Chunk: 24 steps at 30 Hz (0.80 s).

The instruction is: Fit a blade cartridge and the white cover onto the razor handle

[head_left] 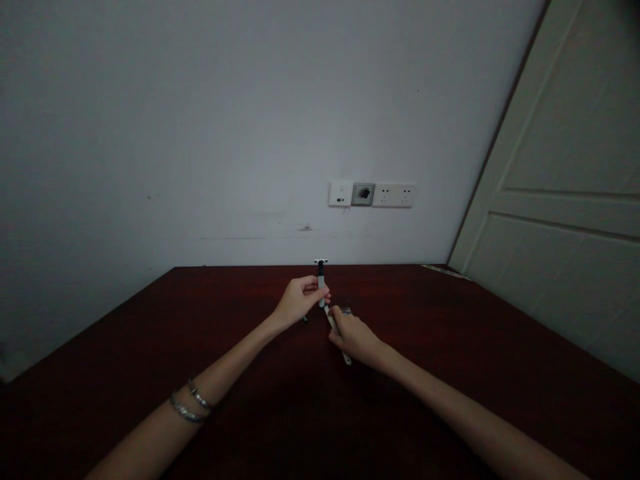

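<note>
- A plain white wall [200, 120] fills the upper left and centre of the frame, dimly lit and marked by a few faint scuffs.
- A row of white wall sockets [371, 195] sits at centre right, with one darker grey plate in the middle of the row.
- A cream panelled door [565, 200] slants down the right side.
- A dark reddish-brown wooden table [150, 347] spans the lower half, its far edge meeting the wall.

Both forearms stretch forward and converge at the middle. The left hand [300, 299] is raised, fingers pinched closed; the right hand [355, 337] sits lower, curled in a grip.
</note>
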Each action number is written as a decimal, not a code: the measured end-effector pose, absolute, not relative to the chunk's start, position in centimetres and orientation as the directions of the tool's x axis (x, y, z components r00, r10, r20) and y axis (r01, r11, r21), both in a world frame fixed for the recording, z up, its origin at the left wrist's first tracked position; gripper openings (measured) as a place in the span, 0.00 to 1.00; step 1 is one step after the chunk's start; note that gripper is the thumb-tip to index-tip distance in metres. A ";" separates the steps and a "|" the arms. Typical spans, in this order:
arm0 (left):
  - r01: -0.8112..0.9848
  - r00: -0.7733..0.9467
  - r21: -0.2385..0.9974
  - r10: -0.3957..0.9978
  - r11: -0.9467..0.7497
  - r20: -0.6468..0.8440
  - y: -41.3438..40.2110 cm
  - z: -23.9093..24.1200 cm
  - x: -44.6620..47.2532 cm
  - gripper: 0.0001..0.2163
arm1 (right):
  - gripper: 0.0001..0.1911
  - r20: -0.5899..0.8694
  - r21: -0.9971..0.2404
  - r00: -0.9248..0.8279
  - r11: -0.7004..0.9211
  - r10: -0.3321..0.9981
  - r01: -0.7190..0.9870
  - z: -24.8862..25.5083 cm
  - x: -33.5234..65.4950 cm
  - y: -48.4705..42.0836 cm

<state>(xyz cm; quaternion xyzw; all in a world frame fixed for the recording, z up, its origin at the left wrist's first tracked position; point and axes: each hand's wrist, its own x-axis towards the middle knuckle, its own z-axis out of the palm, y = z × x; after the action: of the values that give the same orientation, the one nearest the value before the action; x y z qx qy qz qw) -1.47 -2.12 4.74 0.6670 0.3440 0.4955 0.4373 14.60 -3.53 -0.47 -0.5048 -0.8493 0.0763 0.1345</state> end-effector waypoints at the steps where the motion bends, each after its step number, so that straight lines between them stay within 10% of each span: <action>1: 0.032 0.279 0.920 0.888 -0.390 0.366 -2.1 4.7 -1.5 0.09 | 0.17 0.178 -0.330 -0.456 0.490 0.872 0.807 0.0 15.1 -3.3; 10: 0.110 0.287 0.903 0.884 -0.414 0.370 -1.5 4.2 -1.9 0.06 | 0.23 0.505 -0.624 -0.262 0.557 0.823 0.548 4.8 21.3 -1.3; 16: 0.222 0.312 0.846 0.858 -0.484 0.409 -0.9 2.7 -2.1 0.05 | 0.22 0.453 -0.712 -0.312 0.550 0.835 0.437 5.3 22.6 -1.7; 24: 0.422 0.343 0.705 0.820 -0.570 0.457 -1.3 1.5 -1.9 0.04 | 0.26 0.635 -0.306 -0.516 0.801 0.574 0.515 5.2 22.6 -2.0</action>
<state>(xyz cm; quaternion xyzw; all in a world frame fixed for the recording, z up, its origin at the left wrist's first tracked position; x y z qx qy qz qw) -1.89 -1.26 1.45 0.7834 0.3966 0.4137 0.2407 22.57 -1.96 5.20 -0.3131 -0.8699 0.0392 0.3791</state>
